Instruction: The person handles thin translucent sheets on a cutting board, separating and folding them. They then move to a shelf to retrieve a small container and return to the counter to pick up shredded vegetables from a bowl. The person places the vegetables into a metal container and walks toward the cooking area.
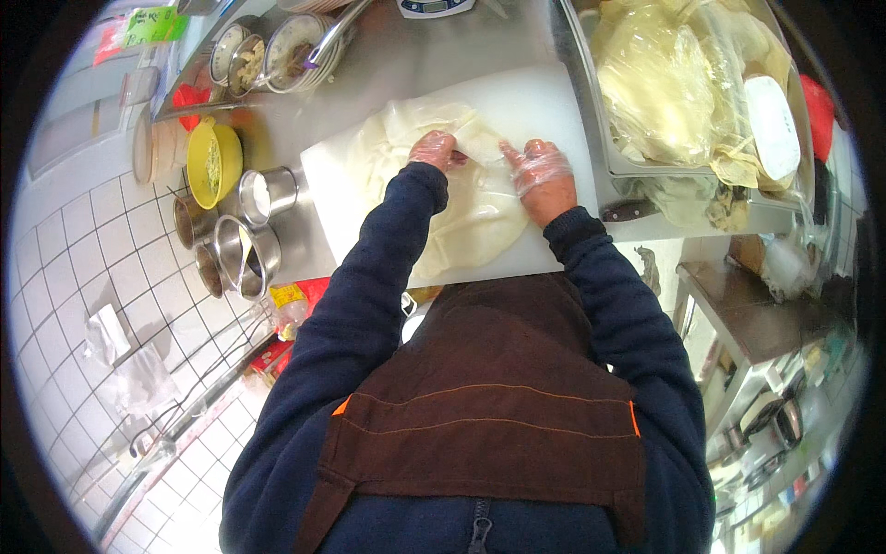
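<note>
A thin, pale, translucent sheet of dough or tofu skin (477, 228) lies wrinkled and partly folded on a white cutting board (554, 104). Clear plastic gloves cover both hands. With its fingers curled, my left hand (435, 149) grips the sheet near its upper middle. My right hand (544, 174) rests at the sheet's right side, thumb and fingertips near a folded edge between the hands. Whether the right fingertips pinch that edge is too small to tell.
At right stands a metal tray (612, 149) of plastic-wrapped pale sheets (657, 90), with a dark-handled knife (628, 210) below. Left are a yellow bowl (232, 156) of chopped food, steel containers (273, 260) and stacked bowls (287, 38). A digital scale (436, 7) sits behind the board.
</note>
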The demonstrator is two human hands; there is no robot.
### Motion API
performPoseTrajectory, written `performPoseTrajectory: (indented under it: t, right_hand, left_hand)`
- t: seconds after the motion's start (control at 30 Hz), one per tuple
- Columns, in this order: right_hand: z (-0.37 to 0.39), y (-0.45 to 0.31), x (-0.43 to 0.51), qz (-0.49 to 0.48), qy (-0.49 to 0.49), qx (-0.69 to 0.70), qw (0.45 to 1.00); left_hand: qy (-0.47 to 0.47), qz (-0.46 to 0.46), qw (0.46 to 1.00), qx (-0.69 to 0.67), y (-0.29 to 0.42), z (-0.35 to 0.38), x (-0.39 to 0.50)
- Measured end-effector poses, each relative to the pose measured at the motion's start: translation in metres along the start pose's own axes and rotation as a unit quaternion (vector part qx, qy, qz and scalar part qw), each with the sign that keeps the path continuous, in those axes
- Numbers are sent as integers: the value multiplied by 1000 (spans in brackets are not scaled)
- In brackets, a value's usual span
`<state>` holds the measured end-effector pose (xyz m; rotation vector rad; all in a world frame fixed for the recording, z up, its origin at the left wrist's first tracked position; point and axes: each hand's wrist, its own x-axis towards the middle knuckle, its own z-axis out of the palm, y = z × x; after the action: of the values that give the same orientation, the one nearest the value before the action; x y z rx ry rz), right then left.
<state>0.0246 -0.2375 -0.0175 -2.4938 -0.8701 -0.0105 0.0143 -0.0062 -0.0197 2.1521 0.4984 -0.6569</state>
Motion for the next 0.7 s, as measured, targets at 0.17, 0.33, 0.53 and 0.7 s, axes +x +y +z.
performPoseTrajectory:
  t: [0.17,0.33,0.53,0.7]
  right_hand:
    - [-1,1,3,-6,1,-15,1000]
    - [0,6,7,-8,12,5,1000]
    - [0,3,6,9,40,34,999]
    - [-13,-5,15,7,39,31,999]
  left_hand:
    - [53,-74,810,-580,-18,11,-15]
    - [57,-91,715,-691,-20,10,-19]
    - [65,-69,660,-745,-39,7,-43]
    - [75,-70,657,-747,-43,12,-53]
